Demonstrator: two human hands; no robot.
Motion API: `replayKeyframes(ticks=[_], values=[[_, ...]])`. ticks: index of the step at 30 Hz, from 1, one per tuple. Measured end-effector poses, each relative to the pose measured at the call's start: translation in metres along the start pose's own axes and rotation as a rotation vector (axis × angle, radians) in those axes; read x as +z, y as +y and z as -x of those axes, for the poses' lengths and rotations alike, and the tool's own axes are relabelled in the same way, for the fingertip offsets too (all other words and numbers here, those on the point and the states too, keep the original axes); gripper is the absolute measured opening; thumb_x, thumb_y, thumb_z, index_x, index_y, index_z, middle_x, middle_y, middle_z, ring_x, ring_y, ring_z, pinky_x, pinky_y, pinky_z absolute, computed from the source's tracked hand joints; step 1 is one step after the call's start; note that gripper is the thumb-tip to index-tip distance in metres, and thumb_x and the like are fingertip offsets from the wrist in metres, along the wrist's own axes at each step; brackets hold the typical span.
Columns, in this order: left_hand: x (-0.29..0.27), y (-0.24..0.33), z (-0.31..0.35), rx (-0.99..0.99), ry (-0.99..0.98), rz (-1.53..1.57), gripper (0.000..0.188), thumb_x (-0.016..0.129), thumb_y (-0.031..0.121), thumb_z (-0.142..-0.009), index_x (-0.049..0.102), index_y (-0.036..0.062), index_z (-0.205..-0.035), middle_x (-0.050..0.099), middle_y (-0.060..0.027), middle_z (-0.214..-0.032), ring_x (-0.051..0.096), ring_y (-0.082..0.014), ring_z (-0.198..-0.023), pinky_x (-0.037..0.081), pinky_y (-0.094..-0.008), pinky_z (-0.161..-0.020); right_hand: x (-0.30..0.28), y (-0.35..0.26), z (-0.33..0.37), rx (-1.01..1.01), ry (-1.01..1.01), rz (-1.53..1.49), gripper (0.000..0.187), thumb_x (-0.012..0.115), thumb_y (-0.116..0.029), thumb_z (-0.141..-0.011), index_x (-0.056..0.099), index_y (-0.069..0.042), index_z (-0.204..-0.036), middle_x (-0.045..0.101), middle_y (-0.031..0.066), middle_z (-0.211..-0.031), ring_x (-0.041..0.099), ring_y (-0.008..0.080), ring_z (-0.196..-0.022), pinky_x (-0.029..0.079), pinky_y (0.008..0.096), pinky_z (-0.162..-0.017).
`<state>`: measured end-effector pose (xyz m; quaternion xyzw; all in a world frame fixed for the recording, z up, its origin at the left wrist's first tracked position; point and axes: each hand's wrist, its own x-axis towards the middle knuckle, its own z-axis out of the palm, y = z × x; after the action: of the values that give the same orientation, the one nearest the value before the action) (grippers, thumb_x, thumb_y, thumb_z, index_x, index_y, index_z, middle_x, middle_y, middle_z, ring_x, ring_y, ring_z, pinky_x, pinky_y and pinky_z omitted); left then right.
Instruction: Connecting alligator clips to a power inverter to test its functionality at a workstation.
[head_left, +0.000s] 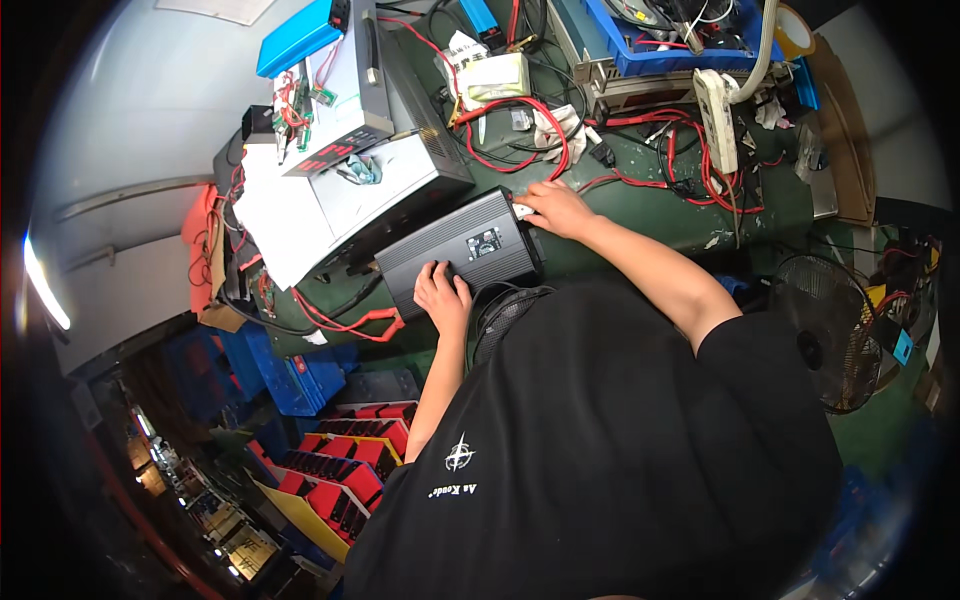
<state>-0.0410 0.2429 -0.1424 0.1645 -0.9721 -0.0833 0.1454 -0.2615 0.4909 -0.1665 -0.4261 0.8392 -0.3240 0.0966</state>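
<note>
A dark grey box with a ribbed metal case, which looks like a power inverter (440,248), lies at a slant on the bench in front of me. A small label with a printed picture is on its top. My left hand (442,298) rests on its near left part, fingers apart and laid over the case. At the box's right end, my right hand (558,208) pinches a small white plug (523,211) against the end face. My fingers partly cover the plug, and I cannot tell how far it is inserted.
Behind the box stands a grey instrument (345,140) with a red display, a blue case (300,38) on top. Red cables (560,150), a white power strip (715,120) and a blue bin (640,50) crowd the far bench. A fan (825,335) stands at right.
</note>
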Motion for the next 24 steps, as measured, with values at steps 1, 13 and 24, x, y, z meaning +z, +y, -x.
replayKeyframes(ticks=[1, 13, 24], values=[[0.001, 0.0, 0.0, -0.002, -0.001, -0.001, 0.043, 0.067, 0.021, -0.092, 0.063, 0.0095, -0.133, 0.055, -0.0136, -0.143, 0.047, -0.0367, -0.136, 0.035, -0.0516, -0.113, 0.001, -0.002, -0.001, 0.034, -0.036, 0.022, 0.046, 0.077, -0.028, -0.09, 0.07, -0.018, -0.134, 0.064, 0.0045, -0.117, 0.061, 0.0264, -0.117, 0.045, 0.0448, -0.102], [-0.003, 0.002, -0.003, -0.015, 0.009, -0.002, 0.042, 0.069, 0.023, -0.089, 0.064, 0.0102, -0.128, 0.056, -0.0126, -0.139, 0.051, -0.0356, -0.133, 0.037, -0.0521, -0.11, -0.016, 0.018, 0.092, 0.619, 0.0, -0.425, 0.037, 0.064, -0.033, -0.103, 0.073, -0.002, -0.088, 0.07, 0.0121, -0.069, 0.068, 0.0235, -0.059, 0.054, 0.0398, -0.058], [-0.004, 0.002, -0.002, -0.025, 0.01, 0.005, 0.042, 0.069, 0.023, -0.088, 0.064, 0.0094, -0.127, 0.056, -0.013, -0.139, 0.051, -0.0352, -0.132, 0.036, -0.0516, -0.11, 0.0, 0.07, 0.126, 1.153, -0.222, -0.954, 0.06, 0.052, -0.045, -0.109, 0.074, 0.004, -0.083, 0.069, 0.0123, -0.061, 0.06, 0.0172, -0.041, 0.047, 0.0292, -0.04]])
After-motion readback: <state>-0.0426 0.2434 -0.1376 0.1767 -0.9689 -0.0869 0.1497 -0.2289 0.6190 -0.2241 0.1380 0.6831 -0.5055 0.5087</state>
